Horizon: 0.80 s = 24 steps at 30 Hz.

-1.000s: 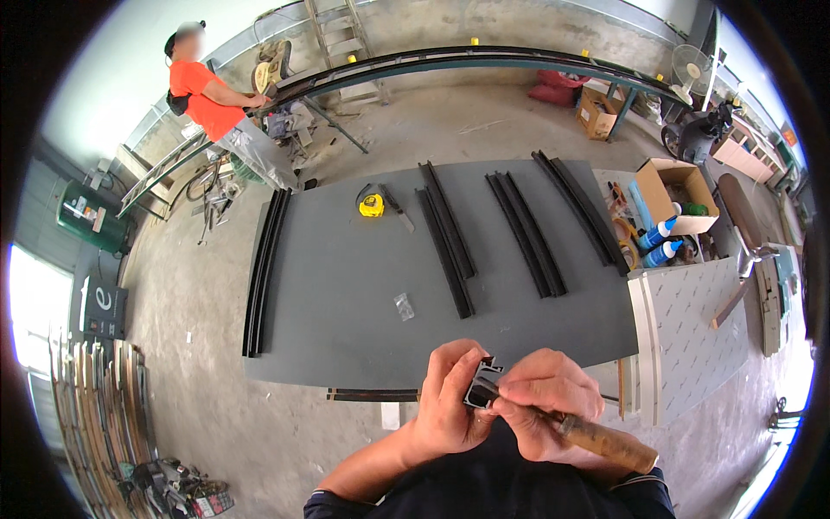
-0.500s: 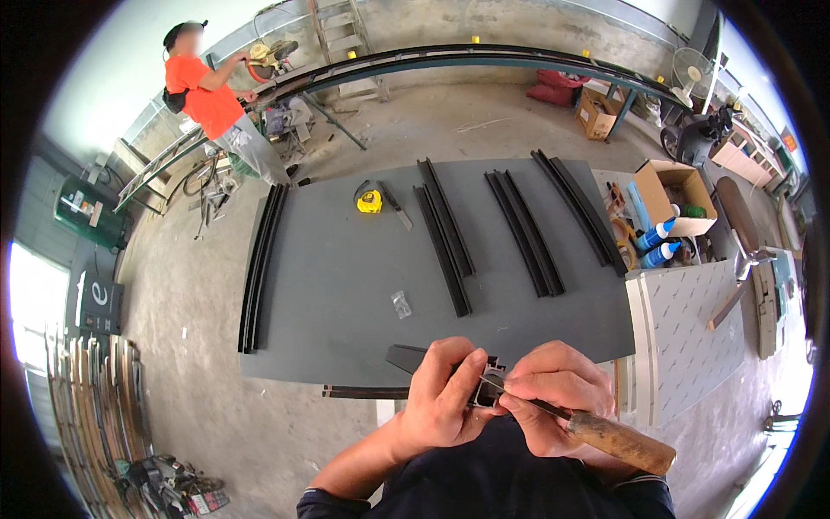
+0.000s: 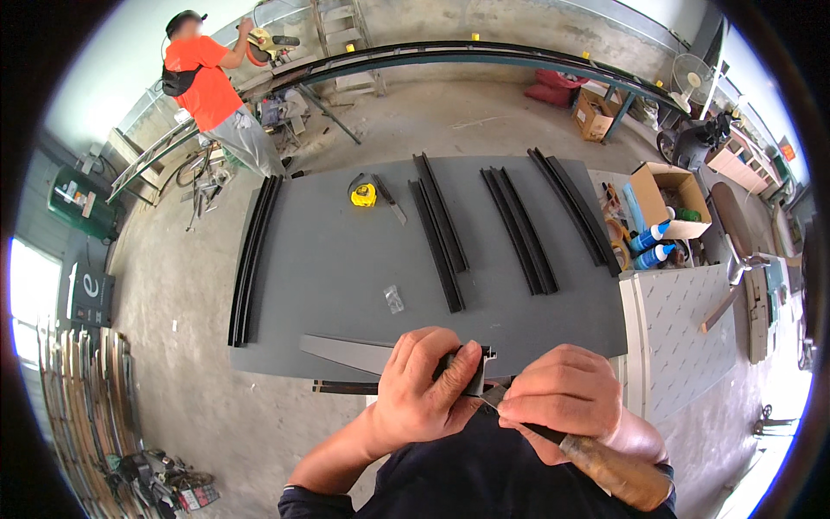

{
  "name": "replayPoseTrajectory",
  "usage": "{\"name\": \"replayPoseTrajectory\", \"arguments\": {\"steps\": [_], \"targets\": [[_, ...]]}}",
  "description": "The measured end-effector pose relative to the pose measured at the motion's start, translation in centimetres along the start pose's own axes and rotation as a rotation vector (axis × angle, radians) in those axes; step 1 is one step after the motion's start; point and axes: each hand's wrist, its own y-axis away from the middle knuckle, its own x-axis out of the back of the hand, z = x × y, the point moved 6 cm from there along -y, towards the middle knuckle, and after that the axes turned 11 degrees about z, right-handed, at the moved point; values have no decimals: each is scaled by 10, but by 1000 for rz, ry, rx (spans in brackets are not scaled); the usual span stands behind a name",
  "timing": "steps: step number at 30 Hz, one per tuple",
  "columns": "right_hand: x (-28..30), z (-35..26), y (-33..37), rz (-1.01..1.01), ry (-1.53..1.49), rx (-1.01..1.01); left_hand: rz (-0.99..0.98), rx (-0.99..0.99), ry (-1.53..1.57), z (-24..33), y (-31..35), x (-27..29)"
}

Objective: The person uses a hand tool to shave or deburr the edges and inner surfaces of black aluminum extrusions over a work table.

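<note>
Both hands grip tight: left hand (image 3: 424, 385) clamps a black profile piece (image 3: 471, 370); the right hand's (image 3: 558, 394) wooden-handled file (image 3: 605, 463), at 4 o'clock, could slip into fingers.

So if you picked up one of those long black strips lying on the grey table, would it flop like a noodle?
Probably not. The long black strips look like rigid profiles with crisp edges, so one would likely stay fairly stiff, perhaps sagging slightly at the ends. Being thin, it is probably light for its length. Lying flat on the grey table, it seems likelier to slide than roll.
</note>
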Motion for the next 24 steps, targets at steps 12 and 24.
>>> {"name": "replayPoseTrajectory", "arguments": {"steps": [12,24], "targets": [[1,-1,2,-174,138,90,-61,-79,-110,6,-8,-3],[12,22,3,113,-270,-295,-165,240,309,-18,7,-4]]}}
